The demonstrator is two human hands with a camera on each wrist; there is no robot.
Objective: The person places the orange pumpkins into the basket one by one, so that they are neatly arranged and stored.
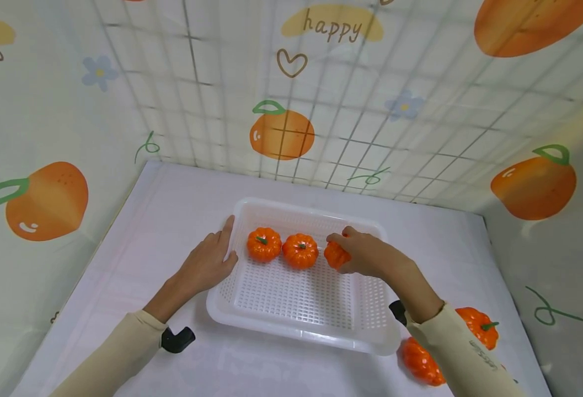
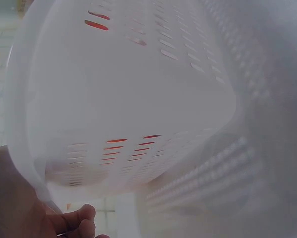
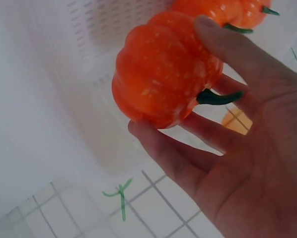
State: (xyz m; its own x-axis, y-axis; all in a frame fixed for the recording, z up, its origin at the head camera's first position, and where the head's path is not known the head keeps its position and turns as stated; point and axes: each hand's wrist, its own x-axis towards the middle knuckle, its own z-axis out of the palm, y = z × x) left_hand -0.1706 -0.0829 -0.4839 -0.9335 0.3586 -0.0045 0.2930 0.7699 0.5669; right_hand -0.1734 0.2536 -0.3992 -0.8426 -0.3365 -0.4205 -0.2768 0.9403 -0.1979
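Right hand grasping a pumpkin in the basket, left hand at the rim.
We see the right hand (image 1: 365, 255) reaching in palm down, its thumb and fingers curled round a glossy, ribbed orange pumpkin (image 1: 337, 255) over the basket's right part; whether that pumpkin touches the floor of the basket, we cannot tell. The left hand (image 1: 209, 260) lies loose against the left rim, index finger extended, thumb apart. We count two further pumpkins (image 1: 263, 244), round with green stems, side by side in the white plastic basket (image 1: 296, 306), a rectangular one with a perforated floor. On the pale tabletop (image 1: 182, 204), right of the basket, we make out at least two larger-looking pumpkins (image 1: 476, 325), partly behind the cream sleeve (image 1: 470, 353).
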